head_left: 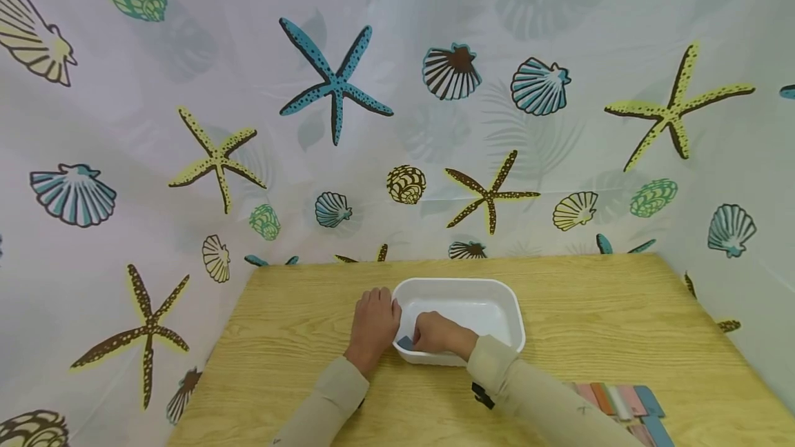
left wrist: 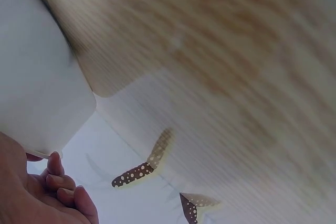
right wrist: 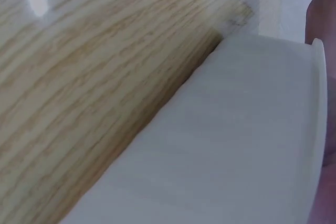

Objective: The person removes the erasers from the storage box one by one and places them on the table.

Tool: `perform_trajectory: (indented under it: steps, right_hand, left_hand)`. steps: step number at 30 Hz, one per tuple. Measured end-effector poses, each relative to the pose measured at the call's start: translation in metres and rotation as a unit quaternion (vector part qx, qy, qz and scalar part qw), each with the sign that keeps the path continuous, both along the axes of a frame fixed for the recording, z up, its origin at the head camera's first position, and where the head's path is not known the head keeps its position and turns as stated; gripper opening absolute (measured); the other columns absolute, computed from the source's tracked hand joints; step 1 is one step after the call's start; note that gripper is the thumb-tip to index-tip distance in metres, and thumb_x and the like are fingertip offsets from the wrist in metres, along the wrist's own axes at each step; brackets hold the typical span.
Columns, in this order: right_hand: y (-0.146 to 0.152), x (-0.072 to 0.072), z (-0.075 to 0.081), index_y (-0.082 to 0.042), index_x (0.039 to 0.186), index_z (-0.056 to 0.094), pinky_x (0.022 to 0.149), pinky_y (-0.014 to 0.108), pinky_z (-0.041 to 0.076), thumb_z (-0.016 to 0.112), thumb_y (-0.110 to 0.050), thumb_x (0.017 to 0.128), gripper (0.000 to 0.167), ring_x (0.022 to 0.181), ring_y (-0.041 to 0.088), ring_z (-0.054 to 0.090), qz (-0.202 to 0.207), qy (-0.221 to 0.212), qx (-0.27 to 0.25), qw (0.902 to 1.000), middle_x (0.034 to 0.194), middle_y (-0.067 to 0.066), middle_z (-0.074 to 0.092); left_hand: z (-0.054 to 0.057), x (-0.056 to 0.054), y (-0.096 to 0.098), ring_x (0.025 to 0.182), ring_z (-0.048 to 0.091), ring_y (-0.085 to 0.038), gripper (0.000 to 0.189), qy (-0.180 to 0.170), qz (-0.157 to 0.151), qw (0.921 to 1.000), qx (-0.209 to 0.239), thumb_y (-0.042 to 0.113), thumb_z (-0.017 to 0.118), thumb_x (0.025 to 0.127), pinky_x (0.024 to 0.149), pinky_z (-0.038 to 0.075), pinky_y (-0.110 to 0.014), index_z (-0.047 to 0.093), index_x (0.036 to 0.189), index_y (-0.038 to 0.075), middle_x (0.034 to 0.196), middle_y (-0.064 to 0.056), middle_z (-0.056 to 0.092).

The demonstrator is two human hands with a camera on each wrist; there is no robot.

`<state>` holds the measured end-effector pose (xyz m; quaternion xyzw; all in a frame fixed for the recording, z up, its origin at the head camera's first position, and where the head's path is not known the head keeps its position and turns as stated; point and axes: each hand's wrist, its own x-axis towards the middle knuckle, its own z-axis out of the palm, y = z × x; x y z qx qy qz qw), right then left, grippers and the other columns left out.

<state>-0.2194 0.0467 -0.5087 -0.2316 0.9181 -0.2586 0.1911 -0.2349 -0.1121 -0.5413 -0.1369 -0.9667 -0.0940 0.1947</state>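
A small blue block (head_left: pixel 405 342) is pinched by the curled fingers of the right hand (head_left: pixel 439 333) at the near left corner of the white tub (head_left: pixel 497 299), just inside its rim. The tub's left end is steadied by the left hand (head_left: pixel 373 323), fingers resting against its wall. More coloured blocks (head_left: pixel 621 402) are laid near right on the wooden table (head_left: pixel 621 323).

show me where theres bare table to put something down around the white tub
Bare wood lies left of the left hand toward the table edge, behind the white tub up to the curtain, and right of it. Crowded: the near rim, where the right hand holds a blue piece, and the coloured strips.
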Motion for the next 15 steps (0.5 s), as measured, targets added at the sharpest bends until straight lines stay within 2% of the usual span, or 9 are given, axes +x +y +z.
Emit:
perform_trajectory:
  steps: [9,15]
  right_hand:
    - [0.01,-0.002,0.002,-0.009,0.073,0.068,0.061,0.027,0.046,0.074,-0.023,0.076,0.016,0.061,0.008,0.055,0.002,0.002,-0.022,0.9998,0.066,-0.005,0.061]
    - [0.027,-0.004,0.007,-0.009,0.072,0.067,0.06,0.027,0.045,0.075,-0.017,0.073,0.012,0.061,0.008,0.052,-0.006,0.026,-0.065,0.9975,0.066,-0.006,0.06]
  left_hand:
    - [0.002,0.0,0.0,0.073,0.046,-0.023,0.025,-0.023,0.007,0.9997,0.004,0.026,0.043,0.096,0.064,0.039,-0.035,0.052,0.087,0.005,0.076,-0.006,0.046]
    - [0.004,0.001,0.001,0.072,0.045,-0.022,0.024,-0.036,0.009,0.9993,0.001,0.027,0.043,0.096,0.063,0.038,-0.034,0.052,0.087,0.005,0.075,-0.005,0.044]
